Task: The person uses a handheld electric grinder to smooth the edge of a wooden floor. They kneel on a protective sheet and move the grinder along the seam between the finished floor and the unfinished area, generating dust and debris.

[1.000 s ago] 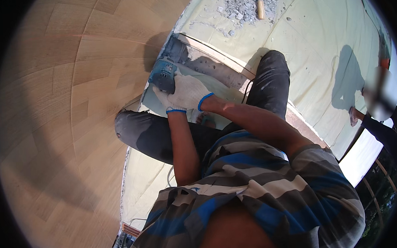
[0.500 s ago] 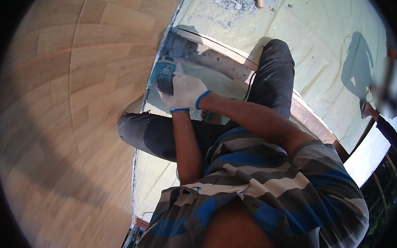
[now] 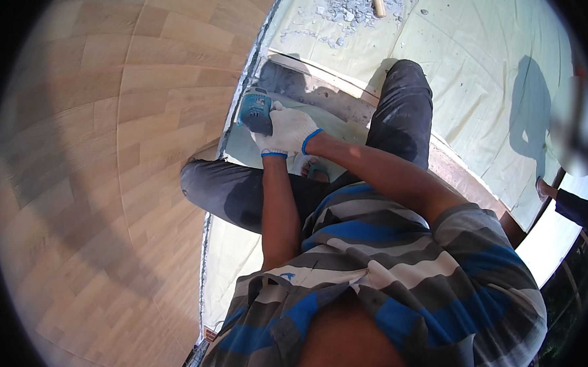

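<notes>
My right hand (image 3: 289,127), in a white knit glove with a blue cuff, is closed on a teal and dark-grey power tool (image 3: 257,113). My gloved left hand (image 3: 263,141) is against the tool's lower side, gripping it, its fingertips partly hidden beneath. The tool is at the white, crumbly edge (image 3: 229,124) where wood-pattern sheeting meets pale plastic sheet. Just right of it is a recessed strip of rough, dusty concrete (image 3: 323,93) with a light wooden board (image 3: 322,74) along it. The tool's working end is hidden. My knees are spread on either side of my hands.
Wood-pattern sheeting (image 3: 97,179) covers the left. Beyond the board, grey rubble (image 3: 345,14) and a tool with a wooden handle (image 3: 377,3) lie on pale sheet (image 3: 473,77). At the right edge another person's sandalled foot (image 3: 545,189) and dark trouser leg show, with their shadow.
Both hands and the tool appear slightly further right in the picture as the view shifts. The grip looks unchanged. The other person's foot sits lower and further right than a second ago.
</notes>
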Tool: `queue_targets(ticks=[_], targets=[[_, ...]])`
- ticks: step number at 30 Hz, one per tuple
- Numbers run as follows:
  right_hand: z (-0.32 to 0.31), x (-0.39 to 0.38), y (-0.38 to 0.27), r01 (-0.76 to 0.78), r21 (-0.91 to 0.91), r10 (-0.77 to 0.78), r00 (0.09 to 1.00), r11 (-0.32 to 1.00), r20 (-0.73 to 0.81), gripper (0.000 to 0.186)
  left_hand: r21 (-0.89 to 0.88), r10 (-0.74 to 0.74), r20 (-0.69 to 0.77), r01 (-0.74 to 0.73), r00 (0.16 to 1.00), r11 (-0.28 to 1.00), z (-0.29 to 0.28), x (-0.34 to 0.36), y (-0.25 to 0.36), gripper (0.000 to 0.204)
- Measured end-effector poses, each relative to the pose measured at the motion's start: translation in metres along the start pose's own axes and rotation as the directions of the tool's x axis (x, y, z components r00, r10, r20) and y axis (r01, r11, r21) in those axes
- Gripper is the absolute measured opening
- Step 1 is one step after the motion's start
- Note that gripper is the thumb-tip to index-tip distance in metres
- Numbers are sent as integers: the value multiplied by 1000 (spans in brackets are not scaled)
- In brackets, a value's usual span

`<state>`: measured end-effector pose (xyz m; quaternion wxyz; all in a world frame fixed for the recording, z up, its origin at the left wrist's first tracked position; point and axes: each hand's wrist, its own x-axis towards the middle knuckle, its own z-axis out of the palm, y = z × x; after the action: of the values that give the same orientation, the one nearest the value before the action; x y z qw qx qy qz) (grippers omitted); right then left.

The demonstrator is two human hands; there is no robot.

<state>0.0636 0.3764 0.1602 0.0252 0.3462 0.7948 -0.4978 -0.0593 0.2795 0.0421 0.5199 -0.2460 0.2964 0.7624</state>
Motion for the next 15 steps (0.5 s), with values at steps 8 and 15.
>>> queue_targets(ticks=[8, 15], targets=[[-5, -26, 18, 34, 117, -29, 999, 993, -44, 74, -227, -257, 164, 290, 952, 930, -21, 49, 12, 79], [-39, -60, 9, 109, 57, -107, 993, 992, -40, 101, 98, 293, 164, -311, 942, 945, 10, 11, -33, 61]])
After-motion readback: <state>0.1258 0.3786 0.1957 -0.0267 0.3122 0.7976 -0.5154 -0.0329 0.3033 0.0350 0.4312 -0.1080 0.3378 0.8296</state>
